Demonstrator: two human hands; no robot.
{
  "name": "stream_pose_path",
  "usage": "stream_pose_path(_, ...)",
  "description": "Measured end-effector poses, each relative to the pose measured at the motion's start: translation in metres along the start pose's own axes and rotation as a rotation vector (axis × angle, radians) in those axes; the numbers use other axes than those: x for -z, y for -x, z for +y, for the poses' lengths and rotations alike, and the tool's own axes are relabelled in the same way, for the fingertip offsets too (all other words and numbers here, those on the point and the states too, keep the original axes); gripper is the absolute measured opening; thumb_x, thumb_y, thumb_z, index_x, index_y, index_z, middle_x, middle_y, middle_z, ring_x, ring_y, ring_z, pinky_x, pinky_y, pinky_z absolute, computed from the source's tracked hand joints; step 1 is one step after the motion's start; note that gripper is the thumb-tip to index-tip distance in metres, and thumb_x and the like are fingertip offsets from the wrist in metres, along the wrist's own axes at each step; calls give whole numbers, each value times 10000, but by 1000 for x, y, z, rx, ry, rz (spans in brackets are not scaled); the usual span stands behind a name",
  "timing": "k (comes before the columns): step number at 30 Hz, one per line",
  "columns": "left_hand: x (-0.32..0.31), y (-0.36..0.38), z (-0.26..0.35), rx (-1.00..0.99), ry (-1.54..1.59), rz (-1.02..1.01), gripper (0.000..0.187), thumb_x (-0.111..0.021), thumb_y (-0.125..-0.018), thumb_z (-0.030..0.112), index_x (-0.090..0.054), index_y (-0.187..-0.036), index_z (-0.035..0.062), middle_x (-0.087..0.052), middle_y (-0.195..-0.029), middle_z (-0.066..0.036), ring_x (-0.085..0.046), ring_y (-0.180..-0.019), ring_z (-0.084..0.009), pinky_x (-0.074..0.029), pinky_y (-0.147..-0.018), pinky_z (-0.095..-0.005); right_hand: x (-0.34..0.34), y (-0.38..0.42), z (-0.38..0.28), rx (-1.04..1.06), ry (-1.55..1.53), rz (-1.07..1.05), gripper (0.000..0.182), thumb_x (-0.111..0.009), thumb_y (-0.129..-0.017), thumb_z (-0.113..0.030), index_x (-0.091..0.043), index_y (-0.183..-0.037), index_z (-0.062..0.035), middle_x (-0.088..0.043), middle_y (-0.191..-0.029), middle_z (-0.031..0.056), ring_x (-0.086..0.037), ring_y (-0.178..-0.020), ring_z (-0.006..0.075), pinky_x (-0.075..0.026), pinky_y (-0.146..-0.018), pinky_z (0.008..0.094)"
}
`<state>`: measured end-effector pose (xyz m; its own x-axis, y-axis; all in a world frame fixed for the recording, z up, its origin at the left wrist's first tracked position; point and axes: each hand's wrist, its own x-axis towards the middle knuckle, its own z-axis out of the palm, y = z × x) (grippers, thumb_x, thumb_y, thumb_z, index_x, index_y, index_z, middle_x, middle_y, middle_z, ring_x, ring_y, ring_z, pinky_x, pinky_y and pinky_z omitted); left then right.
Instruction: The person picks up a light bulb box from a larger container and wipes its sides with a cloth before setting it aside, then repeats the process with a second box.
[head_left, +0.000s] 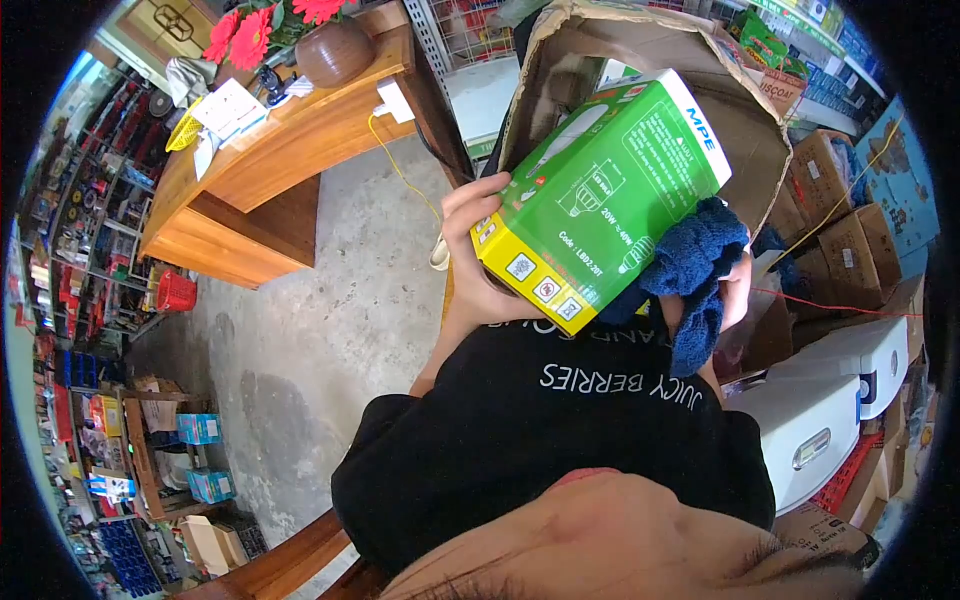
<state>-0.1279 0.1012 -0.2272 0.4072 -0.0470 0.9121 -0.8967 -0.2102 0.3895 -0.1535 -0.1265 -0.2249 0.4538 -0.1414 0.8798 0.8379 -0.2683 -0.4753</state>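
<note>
A green, white and yellow LED bulb box (pixel 610 190), marked MPE and 20W, is tilted in front of my chest. My left hand (pixel 470 235) is closed around its lower left edge, the fingers at the side and the thumb underneath. Bunched in my right hand (pixel 735 290) is a dark blue cloth (pixel 695 255), pressed against the box's right side near the bulb picture. Part of the cloth hangs below that hand and covers some of its fingers. Behind the bulb box stands an open cardboard carton (pixel 745 165) with worn flaps.
A wooden desk (pixel 350 95) with a brown flower pot (pixel 335 52) is at the upper left. Packed shelves (pixel 90 250) line the far left. White lidded containers (pixel 815 435) and brown cartons (pixel 850 250) stand at the right. Grey concrete floor (pixel 370 230) lies between.
</note>
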Motion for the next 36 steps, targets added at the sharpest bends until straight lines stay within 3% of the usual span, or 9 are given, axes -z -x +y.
stream_pose_path(3, 0, 0, 1, 3, 2, 4, 1065, -925, -401, 304, -331, -1259, 89, -389, -1240, -210, -431, -1138, -297, -361, -938, -402, 2, 6, 1, -305, 89, -127, 236, -448, -854, -126, -462, -1048, 6, -582, -903, 145, -593, -748, 238, -505, -695, 331)
stream_pose_path(6, 0, -1, 1, -2, -2, -1, 1063, -925, -403, 303, -331, -1258, 88, -388, -1242, -210, -431, -1136, -296, -361, -938, -403, -1, -1, -4, -162, 31, 17, 283, -457, -831, -187, -472, -1035, 8, -581, -857, 152, -584, -709, 257, -504, -661, 335)
stream_pose_path(9, 0, 0, 1, -3, 8, 4, 1061, -925, -405, 303, -332, -1257, 86, -387, -1243, -210, -430, -1135, -295, -361, -937, -403, -1, 1, -4, -319, -68, 79, 290, -470, -830, -207, -478, -1022, 10, -582, -862, 153, -589, -723, 255, -507, -677, 332)
stream_pose_path(12, 0, 0, 2, 1, 7, 5, 1063, -926, -407, 307, -330, -1259, 85, -385, -1245, -212, -429, -1136, -294, -363, -936, -401, 5, -5, -3, -170, 54, -63, 277, -472, -835, -194, -475, -1023, 10, -581, -880, 151, -594, -744, 254, -507, -692, 337)
stream_pose_path(18, 0, 1, 0, -2, -1, -8, 1074, -926, -409, 315, -321, -1266, 85, -373, -1252, -216, -427, -1139, -292, -366, -936, -399, -3, -17, -4, 205, 180, 3, 294, -448, -838, -234, -482, -1011, 2, -580, -850, 148, -582, -702, 264, -510, -638, 354)
stream_pose_path(21, 0, 0, 2, -7, 21, -8, 1075, -925, -412, 313, -317, -1268, 85, -369, -1254, -216, -426, -1143, -292, -368, -937, -397, 6, -8, -6, -125, 174, -77, 274, -450, -844, -237, -484, -995, -11, -577, -840, 136, -582, -704, 259, -508, -626, 356)
stream_pose_path(24, 0, -1, 2, -12, 17, -16, 1073, -924, -414, 307, -316, -1269, 85, -365, -1253, -215, -426, -1147, -292, -370, -940, -396, 4, -6, -1, -87, 86, -31, 255, -449, -833, -221, -480, -980, -15, -569, -823, 135, -578, -694, 265, -504, -611, 362)
stream_pose_path(30, 0, -1, 2, -13, 23, -13, 1064, -922, -421, 295, -315, -1270, 87, -361, -1250, -212, -427, -1148, -293, -372, -941, -395, 5, -11, -10, -65, 210, -111, 242, -455, -822, -209, -476, -966, -15, -559, -813, 138, -574, -688, 277, -503, -590, 361)
stream_pose_path(36, -1, 0, 1, -15, 35, -3, 1054, -919, -429, 298, -316, -1269, 91, -365, -1247, -209, -428, -1144, -290, -372, -938, -395, 4, -13, -9, -44, 204, -113, 291, -458, -805, -198, -474, -1023, -6, -567, -879, 151, -580, -750, 286, -512, -644, 375)
